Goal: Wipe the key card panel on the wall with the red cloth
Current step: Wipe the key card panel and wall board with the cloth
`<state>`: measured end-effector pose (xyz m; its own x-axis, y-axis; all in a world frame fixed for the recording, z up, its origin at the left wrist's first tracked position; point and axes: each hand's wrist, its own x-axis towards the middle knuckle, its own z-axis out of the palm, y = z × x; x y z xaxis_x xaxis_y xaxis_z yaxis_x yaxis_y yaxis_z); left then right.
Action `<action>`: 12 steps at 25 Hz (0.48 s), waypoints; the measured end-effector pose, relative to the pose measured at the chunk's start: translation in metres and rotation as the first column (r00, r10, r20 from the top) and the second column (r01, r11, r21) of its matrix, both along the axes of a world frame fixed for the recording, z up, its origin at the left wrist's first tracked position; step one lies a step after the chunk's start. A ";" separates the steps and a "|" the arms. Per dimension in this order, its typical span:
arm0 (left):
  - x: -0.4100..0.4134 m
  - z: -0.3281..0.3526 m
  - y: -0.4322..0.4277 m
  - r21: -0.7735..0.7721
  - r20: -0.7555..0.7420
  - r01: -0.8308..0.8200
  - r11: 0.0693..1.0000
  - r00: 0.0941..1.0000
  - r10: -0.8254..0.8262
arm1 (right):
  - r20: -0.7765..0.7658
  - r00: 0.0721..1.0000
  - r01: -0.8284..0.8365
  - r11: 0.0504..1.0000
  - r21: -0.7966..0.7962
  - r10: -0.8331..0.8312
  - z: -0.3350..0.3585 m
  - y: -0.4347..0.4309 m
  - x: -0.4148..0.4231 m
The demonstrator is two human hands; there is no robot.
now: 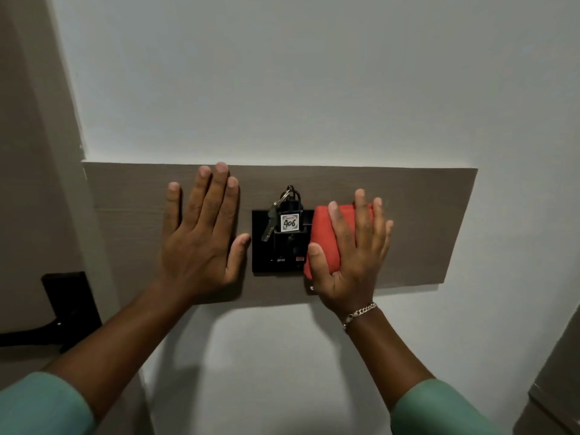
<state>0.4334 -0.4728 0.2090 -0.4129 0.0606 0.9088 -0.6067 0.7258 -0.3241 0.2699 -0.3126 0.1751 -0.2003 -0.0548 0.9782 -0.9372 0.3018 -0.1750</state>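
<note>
A black key card panel (282,255) is mounted in the middle of a brown wooden strip (423,215) on the white wall. A key tag marked 406 with a key (288,221) sticks out of its slot. My right hand (354,255) presses a folded red cloth (321,227) flat against the panel's right edge and the wood beside it, fingers spread over the cloth. My left hand (201,233) lies flat and open on the wood just left of the panel, its thumb near the panel's left edge.
A door frame (47,183) runs down the left side, with a black lock plate and handle (66,309) low on it. A grey surface (558,387) shows at the bottom right corner. White wall (314,73) surrounds the strip.
</note>
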 end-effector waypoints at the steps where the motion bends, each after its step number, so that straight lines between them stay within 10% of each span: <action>1: -0.001 0.000 0.001 0.003 -0.011 0.000 1.000 1.000 0.000 | 0.030 0.999 -0.010 0.999 -0.033 0.011 0.003 -0.005 0.005; 12: -0.004 0.000 -0.001 0.037 -0.076 -0.008 0.999 0.997 0.011 | -0.131 0.991 -0.031 0.997 0.064 0.039 -0.002 0.008 -0.007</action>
